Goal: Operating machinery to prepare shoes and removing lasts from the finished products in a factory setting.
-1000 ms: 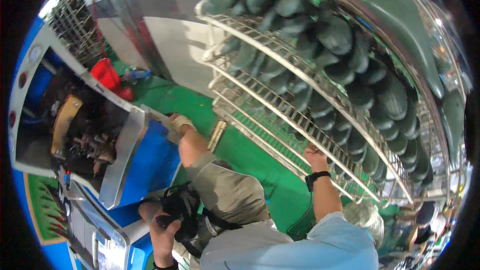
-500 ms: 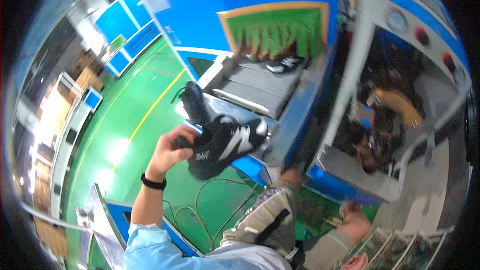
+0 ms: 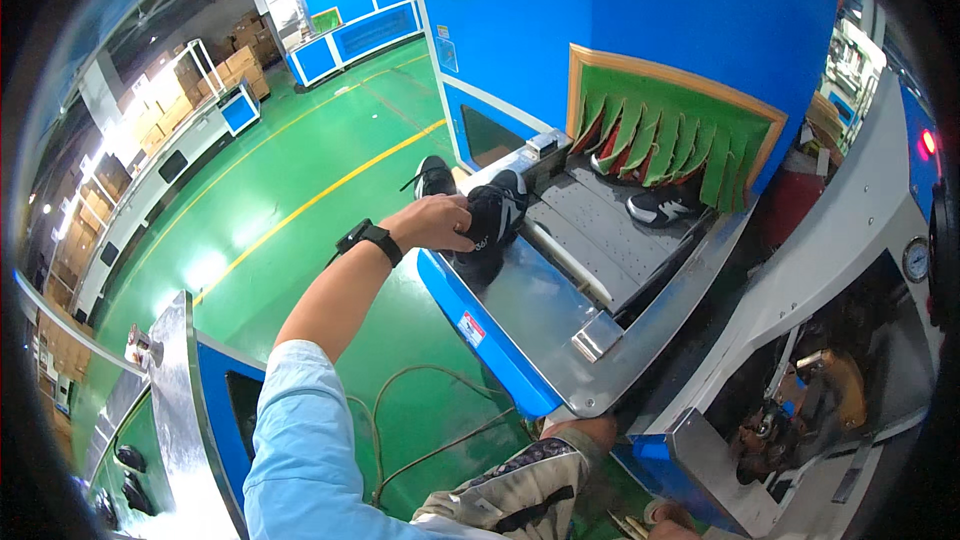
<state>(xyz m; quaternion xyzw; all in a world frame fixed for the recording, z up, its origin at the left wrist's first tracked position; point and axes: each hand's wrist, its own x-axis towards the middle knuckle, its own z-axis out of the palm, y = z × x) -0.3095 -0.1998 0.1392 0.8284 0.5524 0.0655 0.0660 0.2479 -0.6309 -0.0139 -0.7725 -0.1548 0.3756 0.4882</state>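
My left hand [image 3: 436, 224], with a dark band at its wrist, is closed around the upper part of a black sneaker [image 3: 494, 225] with a white side mark. This shoe is at the left end of the machine's metal ledge [image 3: 525, 305]. A second dark sneaker [image 3: 434, 178] with a loose lace shows just beyond my fingers; whether I grip it too is hidden. My right hand is out of the picture. On the grey conveyor belt [image 3: 590, 230], another black-and-white sneaker [image 3: 662, 207] lies at the green strip curtain [image 3: 665, 135], with a further shoe partly behind the strips.
A tall blue machine cabinet [image 3: 690, 10] rises behind the belt. At right stands another machine [image 3: 800, 340] with a gauge and open workings. Cables [image 3: 400, 375] loop on the green floor. A metal-topped stand [image 3: 180, 410] is at lower left, near several dark shoes.
My left hand has carried the black sneaker forward to the ledge. The view has turned left, and the hand seen at the lower right edge has left the picture.
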